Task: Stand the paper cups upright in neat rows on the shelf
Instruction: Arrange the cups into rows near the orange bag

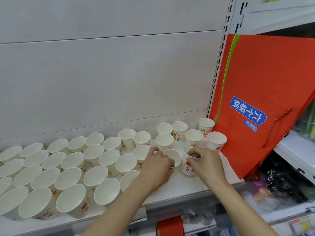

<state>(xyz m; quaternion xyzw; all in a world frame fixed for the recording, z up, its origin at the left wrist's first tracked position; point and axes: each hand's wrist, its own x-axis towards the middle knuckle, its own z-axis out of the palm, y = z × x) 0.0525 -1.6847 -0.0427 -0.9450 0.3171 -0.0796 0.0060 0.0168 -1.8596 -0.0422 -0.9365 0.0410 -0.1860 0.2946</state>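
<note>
A: Progress?
B: Paper cups (pixel 68 167) stand upright across the shelf (pixel 184 186), loosely rowed. Left hand (pixel 156 167) grips one cup (pixel 173 156) at two o'clock; right hand (pixel 204 163) pinches another's (pixel 187 167) rim.
A: Remaining?
B: Straightening, I judge.

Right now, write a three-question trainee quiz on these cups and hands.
1. True or false: the orange bag leans at the shelf's right end.
2. Which hand pinches the rim of the cup with red print? A) left hand B) right hand
3. Fill in: the left hand grips the ____ of the cup beside it.

Key: 1 true; 2 B; 3 rim. All cups in view stand mouth up.
</note>
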